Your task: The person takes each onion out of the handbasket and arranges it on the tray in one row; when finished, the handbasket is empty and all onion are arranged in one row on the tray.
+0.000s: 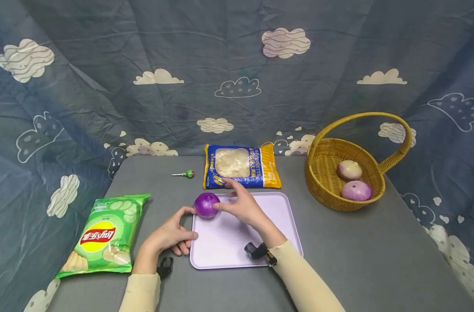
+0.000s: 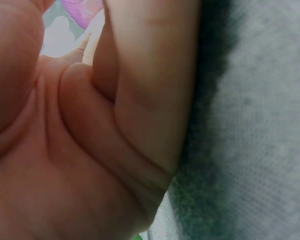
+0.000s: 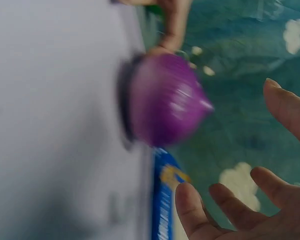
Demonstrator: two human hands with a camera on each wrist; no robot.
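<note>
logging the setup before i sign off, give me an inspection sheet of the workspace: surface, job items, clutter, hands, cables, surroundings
Surface: gray tabletop; no spill seen.
Job's things: purple onion at the far left corner of the lilac tray.
Clutter: green chip bag at left; lollipop and blue-and-orange packet beyond the tray; wicker basket at right, holding two paler onions.
Hands: left hand at the tray's left edge, one fingertip at the onion; right hand by the onion's right side, fingers spread.
Cables: nothing seen.
Surroundings: dark blue-gray cloth backdrop with pale cloud prints.
</note>
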